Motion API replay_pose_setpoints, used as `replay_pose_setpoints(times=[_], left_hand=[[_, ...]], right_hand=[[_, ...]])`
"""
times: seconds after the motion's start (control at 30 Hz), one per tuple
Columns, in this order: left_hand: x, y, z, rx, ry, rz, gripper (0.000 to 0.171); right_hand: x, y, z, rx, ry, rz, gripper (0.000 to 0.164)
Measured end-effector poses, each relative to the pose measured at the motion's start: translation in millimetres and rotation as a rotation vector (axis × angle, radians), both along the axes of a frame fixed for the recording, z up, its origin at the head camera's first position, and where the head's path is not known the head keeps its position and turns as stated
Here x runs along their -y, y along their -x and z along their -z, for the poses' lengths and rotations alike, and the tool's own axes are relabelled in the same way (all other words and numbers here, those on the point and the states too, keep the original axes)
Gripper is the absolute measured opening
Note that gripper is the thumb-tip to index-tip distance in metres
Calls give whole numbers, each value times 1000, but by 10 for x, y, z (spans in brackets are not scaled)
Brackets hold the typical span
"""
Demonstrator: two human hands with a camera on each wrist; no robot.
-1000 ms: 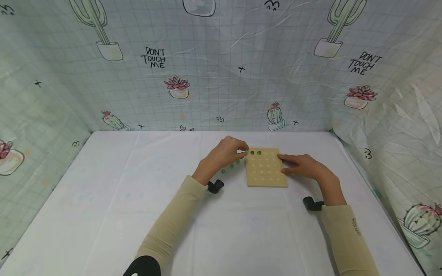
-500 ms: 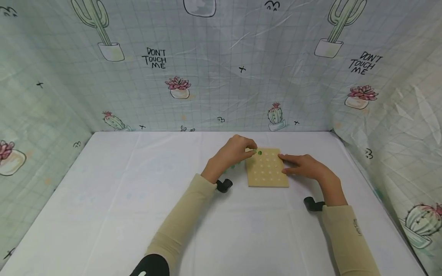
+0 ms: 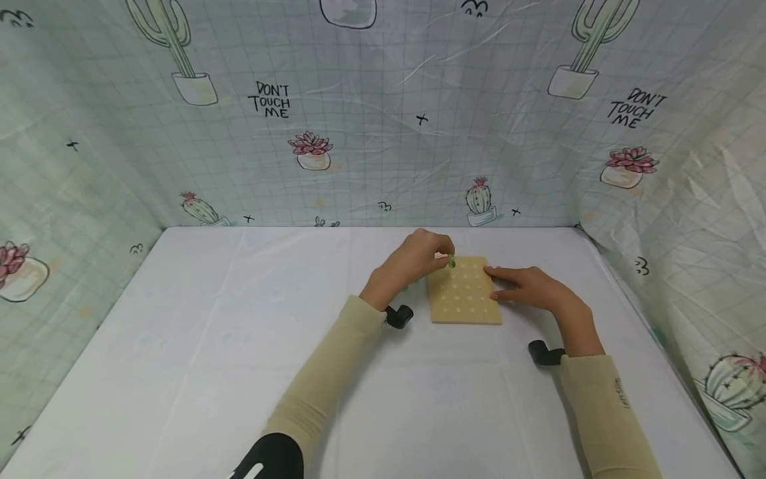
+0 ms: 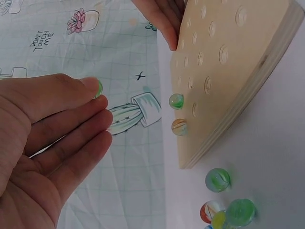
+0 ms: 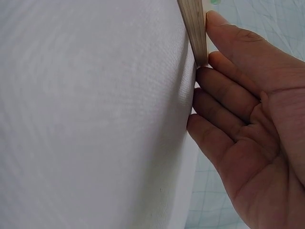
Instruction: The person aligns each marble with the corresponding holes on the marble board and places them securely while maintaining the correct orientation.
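A square wooden board [image 3: 465, 299] with rows of round hollows lies flat on the table. Between thumb and fingertips my left hand [image 3: 414, 259] pinches a green glass marble [image 4: 99, 88], raised over the board's far part. In the left wrist view, a green marble [image 4: 176, 101] and an amber-streaked marble [image 4: 179, 127] sit side by side in hollows along one edge. At the board's right side rests my right hand [image 3: 529, 287], its fingers extended. The thumb [image 5: 219, 20] and fingertips touch the board's edge in the right wrist view.
Loose marbles lie on the white table [image 3: 239, 346] left of the board, among them a swirled green marble [image 4: 218, 180] and a larger-looking green marble [image 4: 240, 212]. My left forearm partly covers them in the head view. Patterned cloth [image 3: 371, 120] walls the table's back and sides.
My left hand has moved right with the pinched marble, from the board's left edge to above its far hollows. The right hand stays at the board's side.
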State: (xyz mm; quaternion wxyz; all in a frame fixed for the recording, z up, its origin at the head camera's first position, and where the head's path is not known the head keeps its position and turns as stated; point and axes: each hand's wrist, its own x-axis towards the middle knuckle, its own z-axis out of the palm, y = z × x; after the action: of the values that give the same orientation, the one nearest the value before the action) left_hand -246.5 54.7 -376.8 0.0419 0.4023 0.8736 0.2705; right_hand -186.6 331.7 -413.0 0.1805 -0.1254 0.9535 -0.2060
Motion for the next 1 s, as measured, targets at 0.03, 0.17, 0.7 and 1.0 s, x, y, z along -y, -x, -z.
replay_pose_setpoints(times=[0.03, 0.17, 0.7, 1.0], left_hand=[[-6, 14, -1, 4, 5, -2, 17], [-35, 91, 7, 36, 35, -15, 17], [-232, 332, 169, 147, -21, 13, 13], [-368, 449, 294, 198, -67, -14, 15]], right_hand=[[0, 0, -5, -3, -1, 0, 73], [-4, 1, -25, -7, 0, 0, 72], [-18, -15, -15, -11, 5, -5, 73], [-7, -8, -2, -3, 7, 6, 73]])
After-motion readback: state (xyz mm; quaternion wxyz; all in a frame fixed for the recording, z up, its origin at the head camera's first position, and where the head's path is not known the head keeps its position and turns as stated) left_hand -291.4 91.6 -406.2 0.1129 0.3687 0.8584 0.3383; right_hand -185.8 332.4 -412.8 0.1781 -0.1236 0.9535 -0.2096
